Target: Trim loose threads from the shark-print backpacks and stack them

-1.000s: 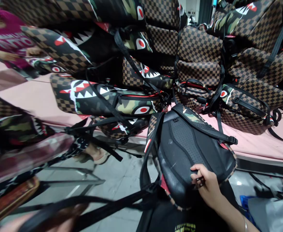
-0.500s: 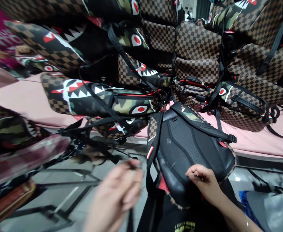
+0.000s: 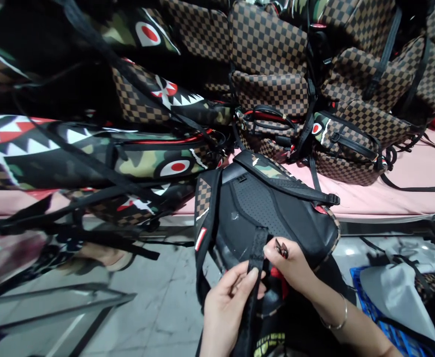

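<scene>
A backpack (image 3: 254, 198) rests against the pink-covered table edge and my lap, its black padded back panel facing up. Over its lower part, my left hand (image 3: 228, 302) is closed, pinching a black webbing strap (image 3: 252, 292) between thumb and fingers. My right hand (image 3: 290, 265) is closed beside the strap's upper end, thumb and fingertips at its edge. A small dark pointed tool, seemingly thread snips (image 3: 281, 248), is tucked in that right hand; most of it is hidden by the fingers. Red lining shows just below the right hand.
Checkered and camouflage shark-print backpacks (image 3: 269, 44) are piled along the pink table (image 3: 421, 163). Loose straps hang over its edge at left. A metal frame (image 3: 91, 302) and a person's foot (image 3: 117, 260) are at lower left. A blue crate (image 3: 366, 292) with grey material stands at right.
My left hand has moved right and up to the backpack with the strap. My right hand has shifted slightly up and left to meet it. The view has turned right.
</scene>
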`<state>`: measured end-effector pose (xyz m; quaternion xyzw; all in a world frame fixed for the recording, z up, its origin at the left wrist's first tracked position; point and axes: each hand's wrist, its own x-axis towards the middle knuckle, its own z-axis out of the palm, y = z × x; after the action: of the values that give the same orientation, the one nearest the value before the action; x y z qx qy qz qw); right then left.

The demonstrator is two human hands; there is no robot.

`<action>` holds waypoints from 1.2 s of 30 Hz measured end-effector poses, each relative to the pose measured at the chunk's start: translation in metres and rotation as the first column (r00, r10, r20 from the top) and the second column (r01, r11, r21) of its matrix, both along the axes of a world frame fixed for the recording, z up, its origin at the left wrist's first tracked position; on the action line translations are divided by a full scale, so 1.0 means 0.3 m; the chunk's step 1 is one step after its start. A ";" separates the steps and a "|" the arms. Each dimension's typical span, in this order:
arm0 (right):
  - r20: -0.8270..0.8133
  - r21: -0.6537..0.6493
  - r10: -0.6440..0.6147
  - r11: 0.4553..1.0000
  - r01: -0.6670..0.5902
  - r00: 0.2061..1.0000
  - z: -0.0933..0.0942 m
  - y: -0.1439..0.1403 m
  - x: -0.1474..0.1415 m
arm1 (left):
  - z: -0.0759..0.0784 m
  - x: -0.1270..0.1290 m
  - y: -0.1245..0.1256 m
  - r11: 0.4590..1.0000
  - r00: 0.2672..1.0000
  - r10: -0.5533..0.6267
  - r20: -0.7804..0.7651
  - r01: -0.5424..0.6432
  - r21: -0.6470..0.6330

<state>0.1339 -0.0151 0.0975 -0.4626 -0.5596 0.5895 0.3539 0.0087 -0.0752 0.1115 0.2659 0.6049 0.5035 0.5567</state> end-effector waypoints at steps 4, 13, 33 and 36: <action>0.130 0.260 -0.092 0.964 0.056 0.987 0.012 -0.015 0.033 | -0.003 0.002 0.009 0.999 0.999 0.049 -0.009 -0.049 -0.023; 0.318 0.829 -0.321 0.550 -0.097 0.892 -0.043 -0.016 0.079 | -0.042 -0.009 0.004 0.997 0.994 0.077 -0.083 -0.074 0.035; 0.374 0.759 -0.167 0.621 -0.197 0.912 -0.027 0.003 0.103 | -0.029 -0.002 0.006 0.998 0.990 0.065 -0.122 -0.063 0.014; 0.377 0.739 -0.159 0.645 -0.193 0.913 -0.023 0.004 0.101 | -0.038 -0.008 0.003 0.998 0.993 0.054 -0.103 -0.053 0.015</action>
<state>0.1641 -0.0140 0.0907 -0.3770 -0.8205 0.1913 0.3847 0.0063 -0.0741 0.1001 0.2786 0.6366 0.5075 0.5094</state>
